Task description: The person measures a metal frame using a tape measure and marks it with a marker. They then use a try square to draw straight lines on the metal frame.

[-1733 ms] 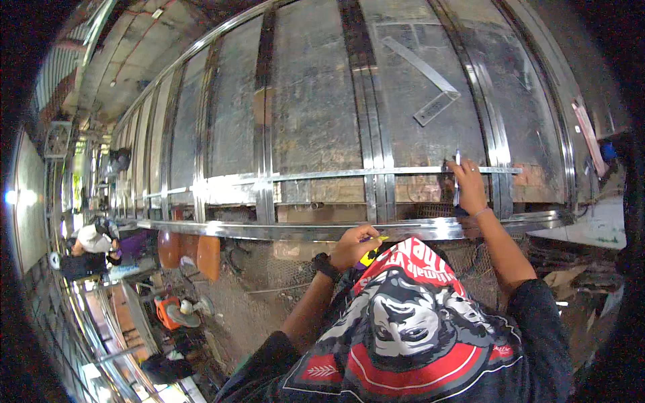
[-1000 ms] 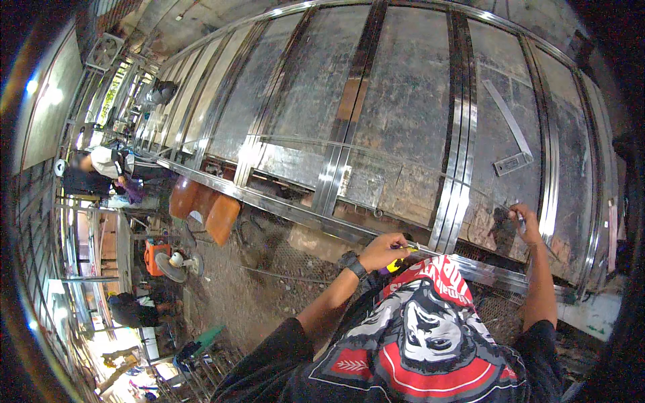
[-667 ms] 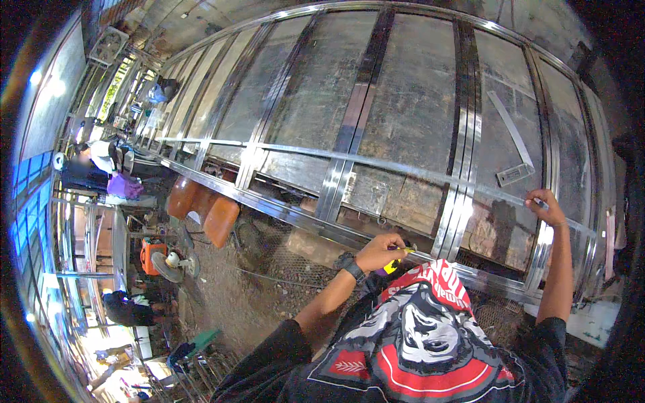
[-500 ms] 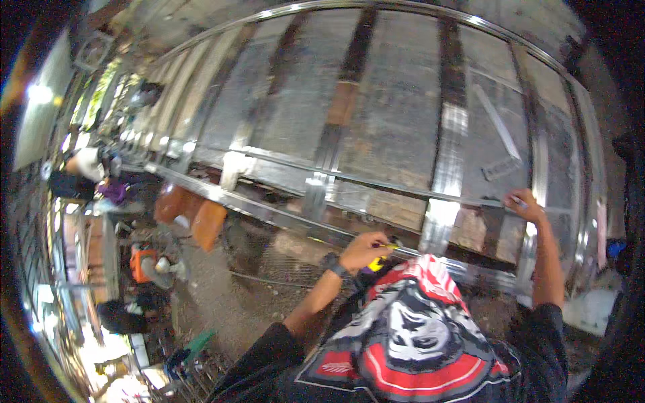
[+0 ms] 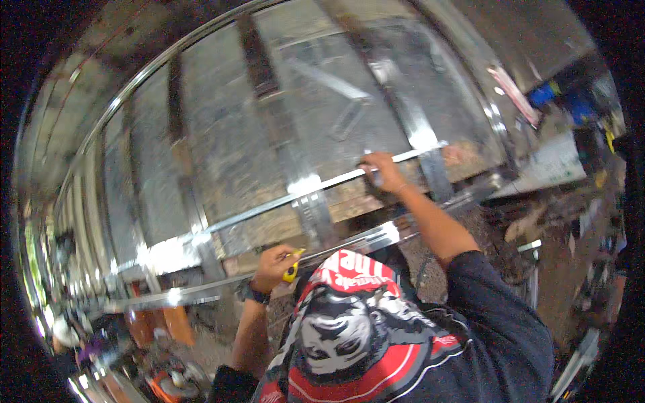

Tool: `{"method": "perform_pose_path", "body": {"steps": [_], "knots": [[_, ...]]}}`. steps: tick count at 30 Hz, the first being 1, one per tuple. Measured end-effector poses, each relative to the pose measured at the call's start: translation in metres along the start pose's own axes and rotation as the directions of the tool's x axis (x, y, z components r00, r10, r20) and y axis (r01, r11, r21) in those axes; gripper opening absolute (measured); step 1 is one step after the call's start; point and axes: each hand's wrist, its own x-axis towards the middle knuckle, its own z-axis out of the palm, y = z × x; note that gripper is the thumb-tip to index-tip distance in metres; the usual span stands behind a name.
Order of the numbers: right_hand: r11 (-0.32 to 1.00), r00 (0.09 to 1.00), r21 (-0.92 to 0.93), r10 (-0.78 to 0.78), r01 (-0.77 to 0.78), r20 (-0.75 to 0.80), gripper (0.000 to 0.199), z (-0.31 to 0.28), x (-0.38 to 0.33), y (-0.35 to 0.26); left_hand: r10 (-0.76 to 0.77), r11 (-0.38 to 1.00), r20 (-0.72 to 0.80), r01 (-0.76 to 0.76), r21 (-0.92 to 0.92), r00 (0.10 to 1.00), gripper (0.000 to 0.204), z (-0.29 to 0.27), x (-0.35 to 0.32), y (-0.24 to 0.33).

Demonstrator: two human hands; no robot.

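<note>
My left hand (image 5: 272, 267), with a dark watch on its wrist, is closed around a yellow tape measure (image 5: 290, 273) beside the near rail of a metal frame. Farther right and forward, my right hand (image 5: 384, 172) rests at a long thin metal strip (image 5: 262, 208) laid across the frame's crosspieces. Its fingers are closed on a small pale object, too blurred to name. Between my arms hangs a red, black and white printed cloth (image 5: 342, 329). The shiny near rail (image 5: 376, 236) passes just ahead of the cloth.
Grey sheet panels (image 5: 222, 114) show between the frame's crosspieces (image 5: 269, 111). A loose angled metal piece (image 5: 329, 82) lies on one panel. Blue items (image 5: 544, 94) and a pale board (image 5: 551, 161) stand at the right. An orange object (image 5: 178, 326) and another person (image 5: 66, 332) are at lower left.
My view has turned to the right, so the frame appears tilted and both hands sit farther left in the picture. The left hand still holds the tape measure; the right stays at the strip.
</note>
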Motion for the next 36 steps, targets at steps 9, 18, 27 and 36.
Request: {"method": "perform_pose_path", "body": {"steps": [9, 18, 27, 36], "knots": [[0.94, 0.968, 0.333, 0.145, -0.07, -0.206, 0.026, -0.07, -0.049, -0.075, 0.041, 0.954, -0.027, -0.032, 0.298, 0.999, 0.023, 0.104, 0.13, 0.088], [0.729, 0.949, 0.63, 0.312, -0.268, 0.044, 0.021, -0.145, -0.071, -0.016, 0.107, 0.903, 0.171, -0.168, 0.396, 0.979, 0.031, 0.197, 0.218, 0.149], [0.957, 0.806, 0.202, 0.284, -0.207, -0.52, 0.013, -0.197, -0.06, 0.118, 0.449, 0.658, 0.062, -0.376, 0.653, 0.891, 0.035, 0.206, 0.292, 0.14], [0.672, 0.797, 0.678, 0.566, -0.299, -0.21, 0.017, -0.159, -0.053, 0.169, 0.361, 0.565, -0.072, -0.157, 0.81, 0.93, 0.019, 0.232, 0.298, 0.108]]}}
